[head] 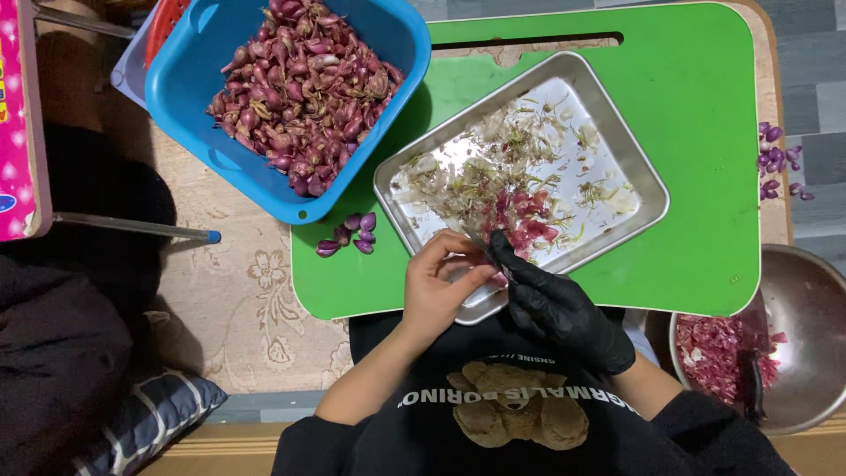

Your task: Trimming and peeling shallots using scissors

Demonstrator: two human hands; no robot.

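The one camera sits on my head and looks almost straight down at my lap. It is close enough to fill the view with the green board (687,115), the metal tray (634,167) and the blue basket (185,97) beyond it.

Up and to the left of our left hand (436,286) we see a blue basket (189,97) heaped with unpeeled purple shallots (304,84). Nearer that hand, just up-left of it, a few loose shallots (351,236) lie on the green board (705,176). Right of our right hand (564,313) sits a metal bowl (815,291) holding purple-red pieces (718,353), and further up a small scattered cluster (777,163) lies beyond the board's edge. Far left of the left hand we find a striped cushion (154,414) and a pink box (18,115).
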